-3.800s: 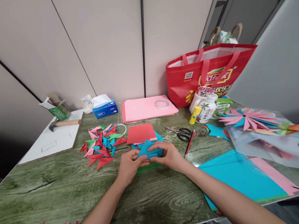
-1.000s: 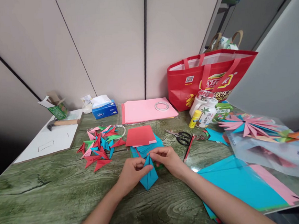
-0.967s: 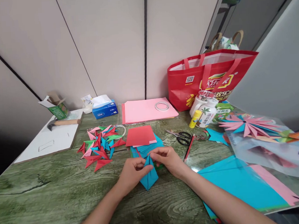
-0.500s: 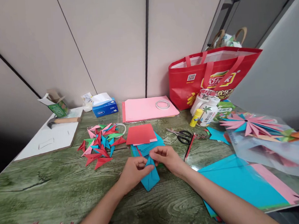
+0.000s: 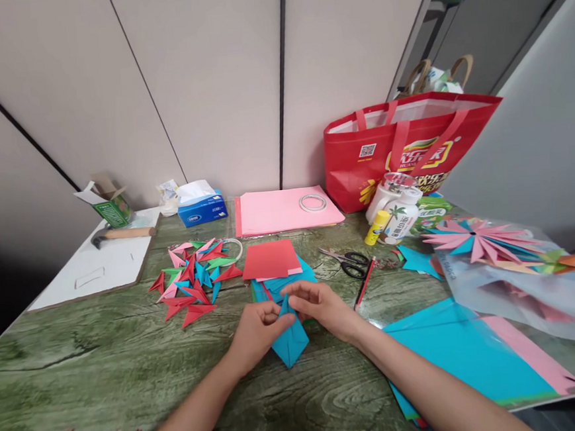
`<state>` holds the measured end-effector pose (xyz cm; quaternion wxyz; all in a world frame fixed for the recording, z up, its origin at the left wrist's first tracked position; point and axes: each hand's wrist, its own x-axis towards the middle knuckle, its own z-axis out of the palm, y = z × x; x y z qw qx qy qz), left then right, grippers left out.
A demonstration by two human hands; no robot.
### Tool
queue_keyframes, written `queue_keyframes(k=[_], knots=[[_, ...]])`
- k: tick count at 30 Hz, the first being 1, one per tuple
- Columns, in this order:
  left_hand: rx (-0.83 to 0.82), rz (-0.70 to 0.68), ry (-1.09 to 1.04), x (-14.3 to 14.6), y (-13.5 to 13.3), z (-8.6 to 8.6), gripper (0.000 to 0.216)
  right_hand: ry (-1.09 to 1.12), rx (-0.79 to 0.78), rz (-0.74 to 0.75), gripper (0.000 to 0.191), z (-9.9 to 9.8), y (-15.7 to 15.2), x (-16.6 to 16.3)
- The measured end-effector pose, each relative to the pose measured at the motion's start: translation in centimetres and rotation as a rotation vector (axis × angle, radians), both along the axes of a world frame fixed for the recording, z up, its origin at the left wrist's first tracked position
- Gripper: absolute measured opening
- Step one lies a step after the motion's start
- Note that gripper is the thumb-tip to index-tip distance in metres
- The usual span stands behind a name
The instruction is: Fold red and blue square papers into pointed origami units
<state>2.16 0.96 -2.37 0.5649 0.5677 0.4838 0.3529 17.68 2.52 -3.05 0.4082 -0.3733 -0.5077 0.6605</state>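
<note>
A folded piece of blue paper point(image 5: 290, 345), kite-shaped with its narrow tip pointing away from me, is held between both hands. My left hand point(image 5: 257, 331) pinches its left side, thumb on top. At the tip, the thumb and fingers of my right hand point(image 5: 322, 308) close on the paper's upper right edge. Just beyond my hands lies a stack of blue paper squares point(image 5: 293, 283), with red paper squares point(image 5: 270, 259) on top of it. Several folded paper pieces point(image 5: 193, 276) in red, pink, green and blue are heaped to the left.
Scissors point(image 5: 348, 261), a pencil point(image 5: 364, 284) and a yellow glue stick point(image 5: 377, 227) lie or stand to the right. Large blue sheets point(image 5: 457, 351) are near the right edge. A red bag point(image 5: 358, 163), pink sheets point(image 5: 267, 210), a tissue box point(image 5: 202, 210) and a hammer point(image 5: 124, 233) sit further back.
The blue paper's lower part has turned slightly to the right and spread a little wider. Both hands stay nearly in place, the right fingers shifting a little at the tip.
</note>
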Motion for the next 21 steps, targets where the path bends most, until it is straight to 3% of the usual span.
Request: queue_keyframes(k=[3,6,13,21], knots=[[0.035,0.122,-0.033,-0.1,0.2,-0.4,0.035,0.004,-0.019,0.091,0.041,-0.3,0.1,0.4],[0.024,0.172,-0.025,-0.3,0.4,-0.5,0.035,-0.025,-0.037,0.066,0.033,-0.7,0.2,0.4],[-0.269,-0.123,-0.176,-0.6,0.1,0.2,0.035,0.031,-0.087,-0.077,0.031,-1.1,0.5,0.3],[-0.263,-0.116,-0.259,-0.7,0.1,0.4,0.038,0.092,-0.200,-0.032,0.027,-0.8,0.4,0.5]])
